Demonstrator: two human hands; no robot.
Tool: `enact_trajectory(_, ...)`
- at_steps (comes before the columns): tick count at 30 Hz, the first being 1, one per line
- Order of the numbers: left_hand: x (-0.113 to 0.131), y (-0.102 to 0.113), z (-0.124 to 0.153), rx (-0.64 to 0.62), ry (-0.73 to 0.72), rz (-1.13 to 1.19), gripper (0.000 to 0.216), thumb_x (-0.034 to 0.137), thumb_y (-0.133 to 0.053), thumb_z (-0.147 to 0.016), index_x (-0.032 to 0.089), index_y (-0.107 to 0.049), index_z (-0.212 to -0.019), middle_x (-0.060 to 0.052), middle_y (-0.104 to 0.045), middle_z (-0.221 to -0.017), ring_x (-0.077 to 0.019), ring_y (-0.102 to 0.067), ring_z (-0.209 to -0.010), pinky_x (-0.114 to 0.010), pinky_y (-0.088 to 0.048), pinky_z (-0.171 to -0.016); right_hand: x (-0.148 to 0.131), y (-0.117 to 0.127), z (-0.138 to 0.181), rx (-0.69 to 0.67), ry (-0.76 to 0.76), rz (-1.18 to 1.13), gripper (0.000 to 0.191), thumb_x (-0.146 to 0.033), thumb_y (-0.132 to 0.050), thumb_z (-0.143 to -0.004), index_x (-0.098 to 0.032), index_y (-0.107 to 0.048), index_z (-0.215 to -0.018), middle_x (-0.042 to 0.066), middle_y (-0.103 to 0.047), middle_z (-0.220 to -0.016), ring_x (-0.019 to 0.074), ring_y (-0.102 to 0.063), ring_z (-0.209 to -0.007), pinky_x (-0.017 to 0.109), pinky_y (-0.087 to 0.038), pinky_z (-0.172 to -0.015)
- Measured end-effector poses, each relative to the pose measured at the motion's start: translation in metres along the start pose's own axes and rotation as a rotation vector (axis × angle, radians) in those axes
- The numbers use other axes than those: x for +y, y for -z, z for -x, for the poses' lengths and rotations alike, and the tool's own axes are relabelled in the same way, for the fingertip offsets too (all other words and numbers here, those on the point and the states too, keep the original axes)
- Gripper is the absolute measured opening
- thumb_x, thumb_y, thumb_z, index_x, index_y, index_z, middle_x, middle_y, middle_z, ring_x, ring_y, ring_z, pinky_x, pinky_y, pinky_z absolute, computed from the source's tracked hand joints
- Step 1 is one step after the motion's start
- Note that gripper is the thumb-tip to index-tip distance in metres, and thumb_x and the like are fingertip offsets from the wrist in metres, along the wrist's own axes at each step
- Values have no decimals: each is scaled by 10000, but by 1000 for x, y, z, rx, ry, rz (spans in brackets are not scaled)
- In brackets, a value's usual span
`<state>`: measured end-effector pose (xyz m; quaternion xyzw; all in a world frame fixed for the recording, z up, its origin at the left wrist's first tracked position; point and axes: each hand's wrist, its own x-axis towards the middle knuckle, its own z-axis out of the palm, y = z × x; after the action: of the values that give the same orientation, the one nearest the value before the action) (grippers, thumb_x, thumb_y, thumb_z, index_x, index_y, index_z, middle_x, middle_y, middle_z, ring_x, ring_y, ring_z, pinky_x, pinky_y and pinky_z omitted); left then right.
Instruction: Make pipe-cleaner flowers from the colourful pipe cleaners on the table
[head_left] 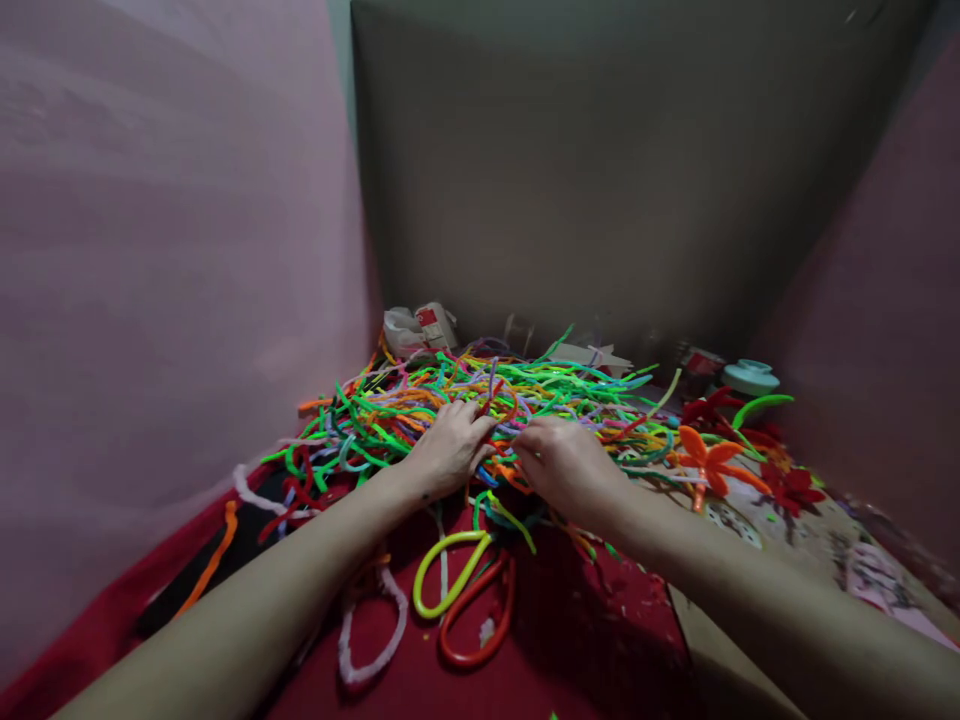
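Note:
A tangled heap of pipe cleaners (450, 395) in green, orange, purple and red lies across a red cloth (585, 640). My left hand (448, 448) rests on the heap's near edge, fingers curled into the strands. My right hand (564, 462) is beside it, fingers bent and pinching into the same pile. What each hand grips is buried among the strands. In front of my hands lie bent loops: a yellow-green loop (448, 572), an orange-red loop (480, 620) and a white loop (373, 640).
Finished pipe-cleaner flowers, an orange one (709, 460) and a red one (791, 487), lie at the right. A pale lidded jar (750, 377) and a crumpled packet (420, 328) stand at the back. A cardboard panel (600, 170) and pink walls enclose the space.

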<state>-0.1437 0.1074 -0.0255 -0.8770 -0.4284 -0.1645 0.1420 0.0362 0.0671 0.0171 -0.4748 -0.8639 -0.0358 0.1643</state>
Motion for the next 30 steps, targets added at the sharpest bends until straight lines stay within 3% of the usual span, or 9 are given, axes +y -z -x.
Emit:
enact_trajectory(3, 2, -2, 3, 37, 21, 30, 277, 303, -474, -856, 148, -574, -1063, -110, -539, -989, -224, -468, -919, -366, -405, -814, 25, -2, -16, 142, -93, -53, 281, -110, -445, -817, -174, -711, -880, 61, -684, -886, 155, -614, -808, 225, -426, -730)
enact_trajectory(7, 6, 1, 5, 53, 39, 23, 245, 275, -493, -841, 151, -566, -1039, -106, -540, -1014, -224, -474, -931, -366, -413, -819, 54, -11, -29, 103, -181, 1, 280, -87, -488, -758, -176, -718, -890, 53, -686, -903, 165, -619, -814, 232, -427, -738)
enact_trajectory(11, 10, 4, 5, 52, 63, 8, 283, 261, -487, -838, 159, -555, -1093, -112, -536, -1047, -232, -478, -978, -376, -410, -854, 56, -20, -32, 46, -143, 75, 222, -188, -537, -759, -219, -717, -886, 47, -650, -933, 180, -606, -804, 249, -425, -666)
enact_trajectory(14, 13, 5, 3, 45, 68, 8, 487, 186, -482, -822, 248, -417, -1301, -112, -480, -1173, -227, -482, -1019, -372, -416, -857, 50, -22, -33, 18, -109, 149, 219, -251, -496, -808, -210, -710, -830, 77, -616, -937, 204, -584, -790, 279, -408, -604)
enact_trajectory(16, 15, 5, 0, 10, 57, -11, 645, 115, -452, -805, 326, -267, -1386, -110, -423, -1256, -230, -479, -1057, -383, -418, -856, 45, -19, -33, 12, -66, 186, 238, -240, -460, -838, -195, -693, -860, 93, -600, -962, 215, -558, -849, 288, -408, -627)
enact_trajectory(18, 17, 5, -3, -39, 58, -15, 734, 76, -444, -779, 331, -180, -1415, -121, -399, -1283, -244, -466, -1098, -397, -415, -870, 42, -14, -32, 15, -15, 212, 231, -208, -449, -848, -184, -671, -904, 100, -588, -1007, 222, -517, -937, 292, -407, -679)
enact_trajectory(23, 19, 3, -5, -75, 77, 4, 633, 100, -467, -772, 290, -342, -1363, -145, -447, -1219, -266, -481, -1062, -408, -423, -868, 41, -8, -21, 50, 50, 259, 212, -169, -443, -859, -175, -653, -888, 94, -577, -1025, 216, -482, -964, 286, -392, -682)
enact_trajectory(30, 16, -6, -2, -17, 109, 56, 450, 139, -419, -822, 169, -457, -1269, -159, -492, -1161, -260, -463, -1067, -405, -415, -894, 54, -16, -12, 119, -40, 207, 232, -225, -450, -874, -183, -678, -862, 77, -612, -918, 207, -533, -896, 276, -388, -629)
